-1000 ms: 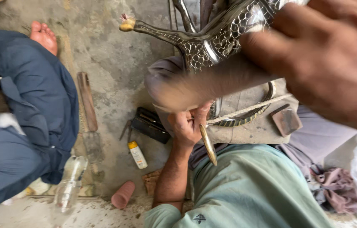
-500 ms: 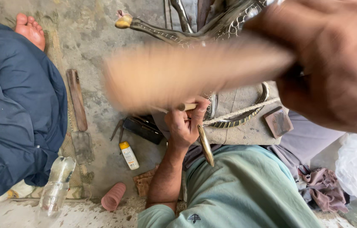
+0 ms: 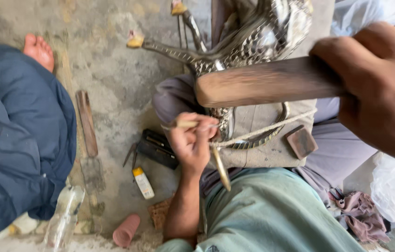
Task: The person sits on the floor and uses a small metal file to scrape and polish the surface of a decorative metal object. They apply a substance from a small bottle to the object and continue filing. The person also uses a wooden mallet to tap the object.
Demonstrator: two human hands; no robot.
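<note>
Hands [image 3: 192,142], two: one mallet [image 3: 265,84], one chisel [image 3: 185,124]

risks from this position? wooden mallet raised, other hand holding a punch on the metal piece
1. The right hand holds the wooden mallet raised above the left hand; a glancing blow could hit the fingers gripping the thin punch.
2. The patterned metal piece rests on the lap, held by a cord; it might shift under a strike.
</note>
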